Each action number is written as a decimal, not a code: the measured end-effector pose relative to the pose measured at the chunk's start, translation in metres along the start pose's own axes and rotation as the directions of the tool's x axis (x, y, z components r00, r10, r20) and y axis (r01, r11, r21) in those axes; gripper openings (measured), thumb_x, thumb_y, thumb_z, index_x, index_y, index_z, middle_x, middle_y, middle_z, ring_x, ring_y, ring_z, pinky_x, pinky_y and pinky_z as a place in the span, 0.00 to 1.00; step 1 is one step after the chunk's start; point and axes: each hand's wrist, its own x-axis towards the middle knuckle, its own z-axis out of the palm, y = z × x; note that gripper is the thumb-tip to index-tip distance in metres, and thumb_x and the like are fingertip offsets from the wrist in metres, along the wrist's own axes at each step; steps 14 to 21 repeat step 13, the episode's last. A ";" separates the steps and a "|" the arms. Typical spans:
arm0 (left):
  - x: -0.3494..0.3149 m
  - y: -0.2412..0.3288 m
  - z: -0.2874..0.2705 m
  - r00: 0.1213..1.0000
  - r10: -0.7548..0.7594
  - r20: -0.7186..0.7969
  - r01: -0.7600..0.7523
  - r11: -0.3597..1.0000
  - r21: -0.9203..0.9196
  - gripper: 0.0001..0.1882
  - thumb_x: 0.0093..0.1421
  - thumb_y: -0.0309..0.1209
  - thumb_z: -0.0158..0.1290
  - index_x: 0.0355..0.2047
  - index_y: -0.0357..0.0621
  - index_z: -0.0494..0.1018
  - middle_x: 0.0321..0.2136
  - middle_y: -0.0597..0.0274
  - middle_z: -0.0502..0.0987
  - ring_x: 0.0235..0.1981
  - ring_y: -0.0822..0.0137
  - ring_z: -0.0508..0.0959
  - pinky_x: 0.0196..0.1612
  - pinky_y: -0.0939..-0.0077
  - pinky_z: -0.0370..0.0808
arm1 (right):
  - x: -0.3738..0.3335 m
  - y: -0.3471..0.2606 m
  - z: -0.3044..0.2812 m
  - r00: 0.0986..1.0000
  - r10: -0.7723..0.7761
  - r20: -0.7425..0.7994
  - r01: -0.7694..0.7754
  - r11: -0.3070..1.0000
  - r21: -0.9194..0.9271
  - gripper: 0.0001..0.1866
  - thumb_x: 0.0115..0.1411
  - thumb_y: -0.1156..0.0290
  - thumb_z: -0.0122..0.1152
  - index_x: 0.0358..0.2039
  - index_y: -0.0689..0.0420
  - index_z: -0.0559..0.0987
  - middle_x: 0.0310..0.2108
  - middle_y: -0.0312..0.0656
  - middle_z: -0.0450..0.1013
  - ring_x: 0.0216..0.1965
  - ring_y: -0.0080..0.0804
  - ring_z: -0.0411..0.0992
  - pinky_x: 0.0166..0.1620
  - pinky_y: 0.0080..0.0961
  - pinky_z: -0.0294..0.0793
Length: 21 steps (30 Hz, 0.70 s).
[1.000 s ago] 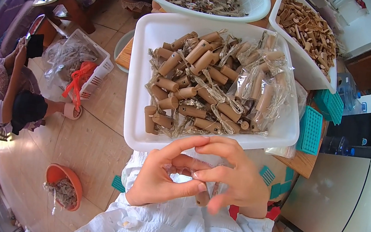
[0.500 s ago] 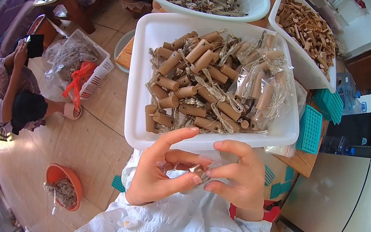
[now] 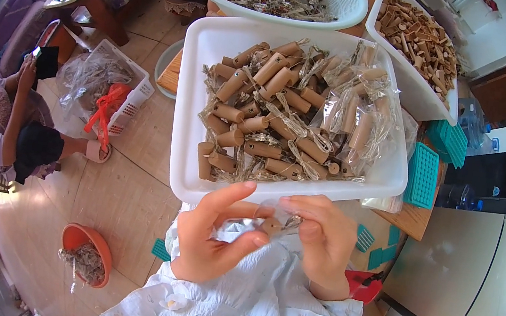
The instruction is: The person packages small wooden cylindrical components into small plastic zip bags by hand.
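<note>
We find both hands just near of the white tray [image 3: 186, 149]: left hand [image 3: 212, 243] and right hand [image 3: 319, 241] pinch one small wooden tube [image 3: 270, 226] in clear crinkly wrap. We judge it light, stiff, slippery; grip the tube's ends

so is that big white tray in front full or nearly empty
Fairly full: the white tray holds a heap of brown tubes, some in clear bags, covering most of it.

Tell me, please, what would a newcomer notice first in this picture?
First, the big white tray in the middle, heaped with small brown tubes, some in clear bags. Just below it, the left hand and right hand pinch one small tube in clear wrap. At the far left, another person sits on the floor.
</note>
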 end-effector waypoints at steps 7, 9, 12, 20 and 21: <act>0.003 0.003 -0.016 0.851 0.515 0.102 -0.477 0.677 0.561 0.15 0.31 0.23 0.60 0.25 0.43 0.75 0.09 0.70 0.61 0.09 0.75 0.59 0.13 0.84 0.55 | 0.001 -0.009 -0.005 0.998 0.032 0.063 -0.026 0.995 -0.092 0.08 0.52 0.73 0.53 0.32 0.62 0.75 0.26 0.43 0.71 0.26 0.36 0.69 0.29 0.24 0.68; 0.002 -0.001 -0.009 0.797 0.583 0.158 -0.558 0.610 0.562 0.17 0.27 0.23 0.58 0.25 0.45 0.76 0.09 0.73 0.54 0.10 0.75 0.53 0.13 0.83 0.50 | 0.001 -0.007 -0.002 0.981 -0.032 0.189 0.062 0.986 -0.153 0.10 0.54 0.68 0.52 0.29 0.61 0.76 0.24 0.42 0.71 0.23 0.32 0.69 0.25 0.22 0.66; 0.000 0.000 -0.005 0.868 0.442 0.225 -0.476 0.612 0.632 0.20 0.30 0.23 0.57 0.29 0.47 0.77 0.10 0.72 0.52 0.12 0.75 0.54 0.14 0.82 0.51 | 0.001 -0.005 -0.003 0.961 -0.053 0.271 0.100 0.982 -0.162 0.07 0.49 0.73 0.55 0.29 0.60 0.76 0.24 0.42 0.71 0.23 0.34 0.69 0.26 0.26 0.67; 0.001 0.003 -0.004 0.875 0.424 0.235 -0.468 0.613 0.637 0.19 0.31 0.23 0.58 0.30 0.47 0.77 0.10 0.73 0.52 0.11 0.74 0.54 0.14 0.82 0.51 | 0.000 -0.006 -0.004 0.963 -0.049 0.266 0.096 0.981 -0.167 0.07 0.49 0.73 0.55 0.29 0.60 0.76 0.24 0.42 0.71 0.23 0.34 0.69 0.26 0.26 0.67; 0.001 0.003 -0.004 0.875 0.424 0.235 -0.468 0.613 0.637 0.19 0.31 0.23 0.58 0.30 0.47 0.77 0.10 0.73 0.52 0.11 0.74 0.54 0.14 0.82 0.51 | 0.000 -0.006 -0.004 0.963 -0.049 0.266 0.096 0.981 -0.167 0.07 0.49 0.73 0.55 0.29 0.60 0.76 0.24 0.42 0.71 0.23 0.34 0.69 0.26 0.26 0.67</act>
